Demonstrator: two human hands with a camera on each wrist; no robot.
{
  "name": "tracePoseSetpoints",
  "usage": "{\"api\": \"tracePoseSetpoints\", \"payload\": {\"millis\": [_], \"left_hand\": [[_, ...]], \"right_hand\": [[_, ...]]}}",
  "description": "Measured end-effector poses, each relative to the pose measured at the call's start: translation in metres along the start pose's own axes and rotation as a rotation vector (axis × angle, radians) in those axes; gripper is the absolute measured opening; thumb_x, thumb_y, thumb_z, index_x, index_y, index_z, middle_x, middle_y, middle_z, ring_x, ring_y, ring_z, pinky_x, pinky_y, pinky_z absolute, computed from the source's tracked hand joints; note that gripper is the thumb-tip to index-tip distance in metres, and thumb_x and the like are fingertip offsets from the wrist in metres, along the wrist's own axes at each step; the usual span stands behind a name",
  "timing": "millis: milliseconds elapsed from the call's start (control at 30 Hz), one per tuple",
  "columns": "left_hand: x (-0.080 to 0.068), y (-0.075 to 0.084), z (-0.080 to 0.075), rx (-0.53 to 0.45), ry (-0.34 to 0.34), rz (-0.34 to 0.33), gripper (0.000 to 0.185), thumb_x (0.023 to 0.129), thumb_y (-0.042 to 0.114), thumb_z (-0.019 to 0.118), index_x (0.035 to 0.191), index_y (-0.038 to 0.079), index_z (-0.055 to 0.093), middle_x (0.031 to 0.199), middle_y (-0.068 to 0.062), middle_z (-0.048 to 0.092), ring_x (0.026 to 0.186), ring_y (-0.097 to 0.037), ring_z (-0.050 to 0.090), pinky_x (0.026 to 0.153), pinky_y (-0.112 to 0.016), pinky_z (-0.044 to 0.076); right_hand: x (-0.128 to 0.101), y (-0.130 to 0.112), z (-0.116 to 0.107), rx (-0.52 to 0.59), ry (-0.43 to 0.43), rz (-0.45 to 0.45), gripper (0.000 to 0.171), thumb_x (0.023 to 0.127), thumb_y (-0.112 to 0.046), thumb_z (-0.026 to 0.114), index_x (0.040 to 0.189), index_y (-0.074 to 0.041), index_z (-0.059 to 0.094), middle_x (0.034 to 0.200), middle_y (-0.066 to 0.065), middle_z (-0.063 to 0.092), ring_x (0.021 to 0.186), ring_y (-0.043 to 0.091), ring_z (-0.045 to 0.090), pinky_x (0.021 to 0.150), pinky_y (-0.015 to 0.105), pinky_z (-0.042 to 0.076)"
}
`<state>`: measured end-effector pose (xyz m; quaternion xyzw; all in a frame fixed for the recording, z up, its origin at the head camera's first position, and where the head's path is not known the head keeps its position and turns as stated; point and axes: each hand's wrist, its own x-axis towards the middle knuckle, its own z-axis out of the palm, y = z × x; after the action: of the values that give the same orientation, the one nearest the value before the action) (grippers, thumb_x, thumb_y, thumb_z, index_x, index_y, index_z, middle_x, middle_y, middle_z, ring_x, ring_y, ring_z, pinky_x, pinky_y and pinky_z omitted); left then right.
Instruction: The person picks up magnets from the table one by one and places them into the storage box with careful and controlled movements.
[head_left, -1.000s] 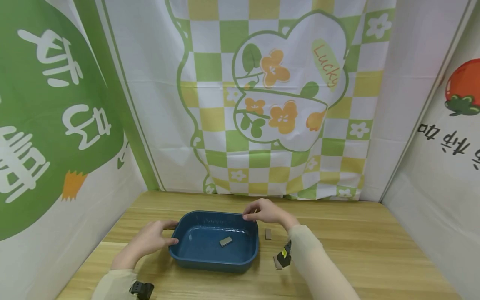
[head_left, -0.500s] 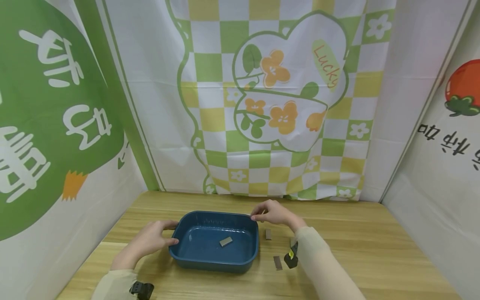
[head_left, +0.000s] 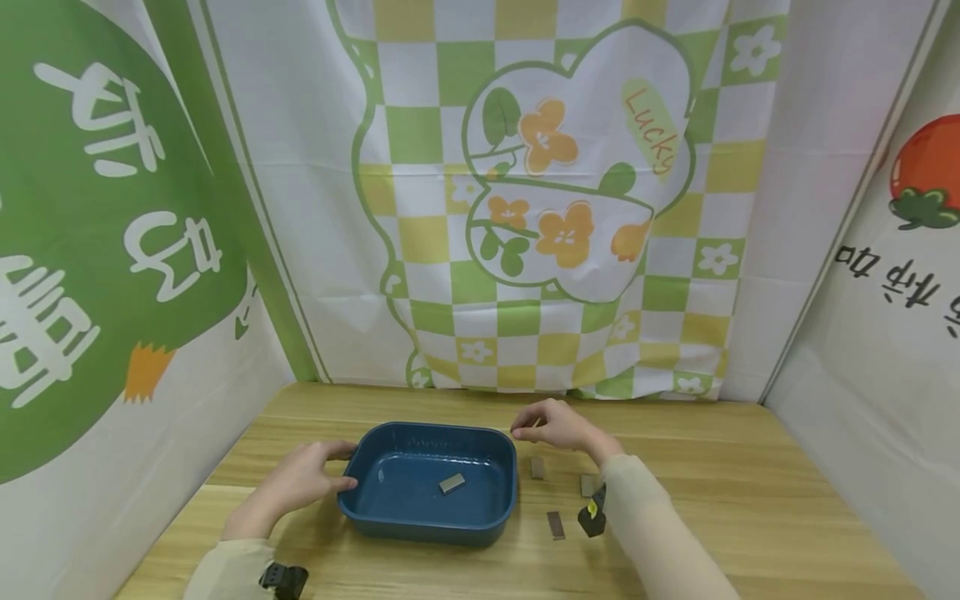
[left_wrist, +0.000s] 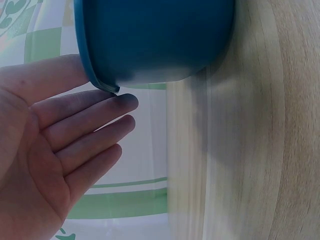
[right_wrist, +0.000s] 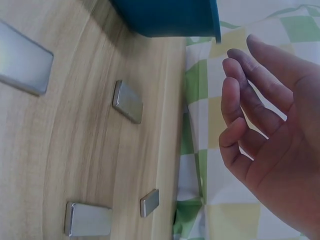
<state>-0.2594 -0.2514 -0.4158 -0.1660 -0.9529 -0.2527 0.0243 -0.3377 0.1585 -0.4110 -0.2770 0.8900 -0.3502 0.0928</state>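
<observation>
A dark blue rectangular dish stands on the wooden table, with one small grey metallic block lying in it. At its left side my left hand has the rim between thumb and index finger; the other fingers stretch along the outside, apart from the wall. My right hand is just beyond the dish's back right corner, its fingers loosely bent and holding nothing. Several similar blocks lie right of the dish, among them one near block and one block below the right hand.
Another block lies beside the right wrist's black camera. The wooden table extends to the right. A checked cloth hangs along its back edge, and printed white sheets stand at both sides.
My right hand has moved right, off the dish's back right rim, uncovering a block near its wrist. My left hand and the dish have stayed in place.
</observation>
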Motion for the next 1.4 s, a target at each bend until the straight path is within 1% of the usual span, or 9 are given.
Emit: {"api": "tracePoseSetpoints", "payload": {"millis": [133, 500, 667, 800, 1000, 1100, 1233, 1400], "left_hand": [[0.0, 0.0, 0.0, -0.004, 0.0, -0.001, 0.051, 0.077, 0.023, 0.078, 0.121, 0.002, 0.062, 0.117, -0.016, 0.067, 0.113, -0.038, 0.059, 0.095, -0.056, 0.045], [0.001, -0.002, 0.001, 0.006, 0.015, 0.014, 0.05, 0.077, 0.022, 0.078, 0.12, 0.001, 0.063, 0.115, -0.016, 0.067, 0.111, -0.037, 0.06, 0.094, -0.055, 0.046], [0.001, -0.002, 0.001, 0.01, 0.016, 0.016, 0.05, 0.077, 0.022, 0.078, 0.12, 0.001, 0.063, 0.115, -0.016, 0.067, 0.111, -0.037, 0.06, 0.094, -0.055, 0.046], [0.0, -0.002, 0.001, 0.013, 0.02, 0.018, 0.05, 0.077, 0.022, 0.078, 0.12, 0.001, 0.063, 0.115, -0.016, 0.068, 0.111, -0.037, 0.061, 0.094, -0.055, 0.046], [0.0, -0.002, 0.001, 0.014, 0.022, 0.016, 0.05, 0.077, 0.023, 0.078, 0.12, 0.001, 0.063, 0.115, -0.016, 0.067, 0.111, -0.037, 0.06, 0.094, -0.055, 0.046], [0.0, -0.002, 0.001, 0.013, 0.023, 0.016, 0.051, 0.077, 0.023, 0.078, 0.12, 0.001, 0.063, 0.115, -0.016, 0.067, 0.111, -0.037, 0.06, 0.094, -0.055, 0.046], [-0.001, -0.001, 0.001, 0.011, 0.021, 0.016, 0.051, 0.076, 0.023, 0.078, 0.12, 0.001, 0.063, 0.115, -0.016, 0.067, 0.111, -0.037, 0.06, 0.094, -0.055, 0.046], [-0.001, 0.0, 0.0, 0.005, 0.015, 0.011, 0.051, 0.077, 0.022, 0.078, 0.12, 0.0, 0.062, 0.116, -0.017, 0.067, 0.111, -0.037, 0.06, 0.094, -0.055, 0.046]], "right_hand": [[-0.002, 0.004, -0.001, -0.01, 0.002, 0.004, 0.024, 0.092, -0.03, 0.062, 0.107, -0.013, 0.07, 0.096, -0.003, 0.07, 0.085, 0.02, 0.065, 0.069, 0.03, 0.053], [-0.008, 0.016, -0.003, -0.038, 0.022, 0.02, 0.023, 0.091, -0.031, 0.063, 0.105, -0.015, 0.07, 0.099, -0.004, 0.07, 0.084, 0.011, 0.062, 0.072, 0.03, 0.053], [-0.009, 0.021, -0.004, -0.043, 0.022, 0.007, 0.026, 0.091, -0.031, 0.063, 0.106, -0.011, 0.07, 0.099, -0.002, 0.071, 0.085, 0.013, 0.063, 0.071, 0.028, 0.053], [-0.01, 0.026, -0.005, -0.033, 0.022, 0.002, 0.027, 0.091, -0.03, 0.063, 0.106, -0.008, 0.07, 0.098, 0.0, 0.071, 0.087, 0.015, 0.063, 0.074, 0.029, 0.053], [-0.014, 0.035, -0.005, -0.029, 0.024, -0.01, 0.022, 0.092, -0.027, 0.062, 0.105, -0.01, 0.07, 0.099, 0.001, 0.071, 0.088, 0.014, 0.063, 0.083, 0.036, 0.053], [-0.016, 0.041, -0.005, -0.026, 0.025, -0.016, 0.021, 0.092, -0.025, 0.062, 0.105, -0.01, 0.07, 0.099, 0.001, 0.071, 0.089, 0.015, 0.063, 0.084, 0.037, 0.053], [-0.019, 0.047, -0.005, -0.021, 0.022, -0.014, 0.023, 0.092, -0.025, 0.062, 0.106, -0.007, 0.069, 0.099, 0.003, 0.071, 0.089, 0.017, 0.065, 0.082, 0.033, 0.054], [-0.022, 0.053, -0.006, 0.005, 0.029, -0.02, 0.026, 0.091, -0.021, 0.063, 0.106, 0.0, 0.068, 0.099, 0.01, 0.071, 0.085, 0.023, 0.066, 0.072, 0.029, 0.054]]}}
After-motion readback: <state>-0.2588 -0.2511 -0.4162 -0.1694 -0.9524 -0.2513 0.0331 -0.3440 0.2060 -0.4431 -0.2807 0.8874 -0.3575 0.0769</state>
